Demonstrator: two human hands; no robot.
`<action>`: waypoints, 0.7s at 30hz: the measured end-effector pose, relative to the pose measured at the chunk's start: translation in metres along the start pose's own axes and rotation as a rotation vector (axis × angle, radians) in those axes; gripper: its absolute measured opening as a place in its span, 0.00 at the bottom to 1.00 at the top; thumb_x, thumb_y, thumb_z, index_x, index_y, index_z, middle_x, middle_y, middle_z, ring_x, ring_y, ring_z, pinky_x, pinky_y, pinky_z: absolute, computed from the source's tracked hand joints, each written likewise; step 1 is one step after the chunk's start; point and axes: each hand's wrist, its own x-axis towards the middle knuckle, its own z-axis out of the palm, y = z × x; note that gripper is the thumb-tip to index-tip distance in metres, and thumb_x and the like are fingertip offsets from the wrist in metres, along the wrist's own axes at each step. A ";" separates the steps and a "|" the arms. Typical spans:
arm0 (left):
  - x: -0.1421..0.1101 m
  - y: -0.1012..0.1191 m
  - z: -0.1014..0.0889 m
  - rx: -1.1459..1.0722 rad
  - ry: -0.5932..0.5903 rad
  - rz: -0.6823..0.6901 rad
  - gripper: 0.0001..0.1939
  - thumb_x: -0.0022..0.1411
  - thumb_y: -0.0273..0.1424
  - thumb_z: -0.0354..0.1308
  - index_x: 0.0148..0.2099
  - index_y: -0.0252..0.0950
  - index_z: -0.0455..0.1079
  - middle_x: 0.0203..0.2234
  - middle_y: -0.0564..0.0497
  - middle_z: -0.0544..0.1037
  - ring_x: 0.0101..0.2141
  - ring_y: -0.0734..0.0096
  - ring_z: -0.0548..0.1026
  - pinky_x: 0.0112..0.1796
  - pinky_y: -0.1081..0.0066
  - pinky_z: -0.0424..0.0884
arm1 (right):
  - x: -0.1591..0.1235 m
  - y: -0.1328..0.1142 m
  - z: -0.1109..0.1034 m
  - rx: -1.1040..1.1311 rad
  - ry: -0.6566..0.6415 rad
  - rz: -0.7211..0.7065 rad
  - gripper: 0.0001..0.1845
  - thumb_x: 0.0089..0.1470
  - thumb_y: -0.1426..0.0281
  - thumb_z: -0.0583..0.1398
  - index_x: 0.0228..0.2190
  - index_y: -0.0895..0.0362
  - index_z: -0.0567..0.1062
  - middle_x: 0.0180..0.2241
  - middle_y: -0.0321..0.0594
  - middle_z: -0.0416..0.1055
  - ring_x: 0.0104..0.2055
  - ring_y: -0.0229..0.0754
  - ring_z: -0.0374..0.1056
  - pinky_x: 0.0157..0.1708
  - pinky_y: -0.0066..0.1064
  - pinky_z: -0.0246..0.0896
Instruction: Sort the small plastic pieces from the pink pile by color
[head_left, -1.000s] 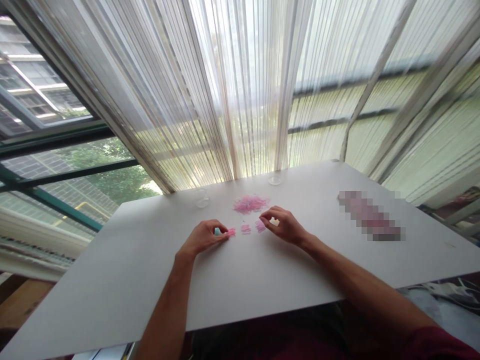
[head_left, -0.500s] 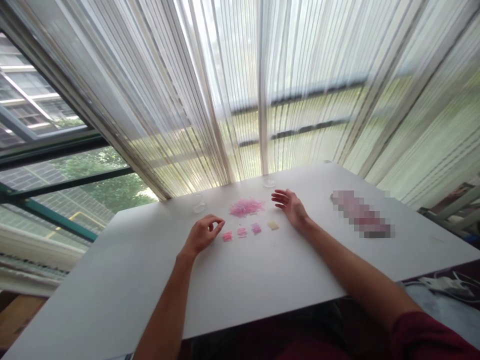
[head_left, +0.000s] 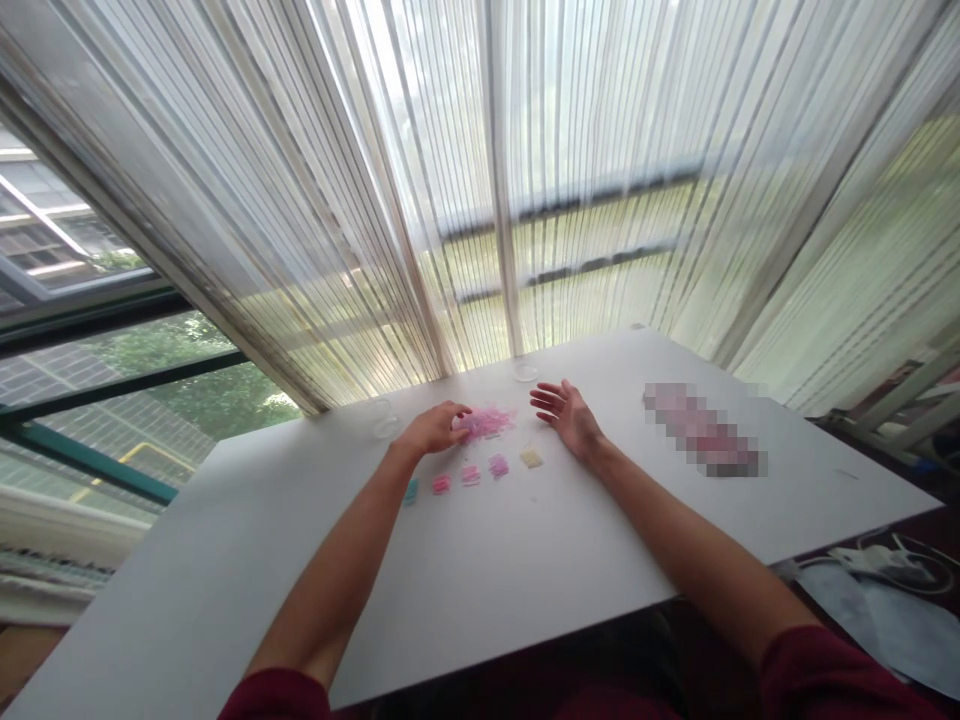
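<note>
A loose pile of thin pink and purple strips [head_left: 489, 424] lies in the middle of the table; their exact kind is too small to make out. At its left edge is my left hand [head_left: 435, 428], thumb and forefinger apart, with nothing visible between them. My right hand [head_left: 568, 415] hovers to the right of the pile, fingers spread and holding nothing. In front of the pile, small sorted bunches form a row: teal [head_left: 410, 491], red-pink [head_left: 441, 484], light pink [head_left: 470, 476], purple [head_left: 499, 465] and pale yellow [head_left: 531, 457]. The teal bunch sits just below my left wrist.
Clear round dishes or lids stand behind the pile, one at the back [head_left: 526, 372] and others at the left [head_left: 385, 422]. A pixelated pinkish object [head_left: 705, 430] lies on the white table [head_left: 480, 590] at right. Sheer curtains [head_left: 360, 250] hang along the far edge.
My left hand has moved right and forward to the pile, its thumb and forefinger parting, which uncovers the teal bunch. My right hand stays spread. The view has shifted slightly.
</note>
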 end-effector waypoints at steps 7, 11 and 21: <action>0.006 0.000 -0.002 0.030 0.019 0.002 0.13 0.59 0.36 0.56 0.43 0.40 0.77 0.41 0.49 0.78 0.32 0.69 0.75 0.32 0.74 0.68 | -0.002 -0.001 0.004 -0.007 0.020 -0.028 0.25 0.57 0.48 0.51 0.39 0.53 0.76 0.45 0.45 0.76 0.50 0.49 0.70 0.45 0.40 0.65; 0.005 -0.003 -0.009 0.051 0.060 -0.014 0.12 0.59 0.37 0.56 0.41 0.40 0.78 0.37 0.50 0.79 0.33 0.69 0.74 0.32 0.73 0.67 | -0.002 -0.002 0.006 -0.029 0.018 -0.028 0.25 0.57 0.48 0.52 0.38 0.54 0.76 0.45 0.45 0.76 0.49 0.49 0.70 0.44 0.39 0.66; 0.004 -0.008 -0.015 0.003 0.110 -0.056 0.11 0.56 0.41 0.61 0.38 0.43 0.79 0.32 0.53 0.81 0.31 0.69 0.76 0.30 0.74 0.67 | -0.001 -0.001 0.004 -0.035 -0.004 -0.042 0.27 0.56 0.46 0.51 0.39 0.53 0.77 0.47 0.44 0.76 0.51 0.49 0.70 0.46 0.40 0.65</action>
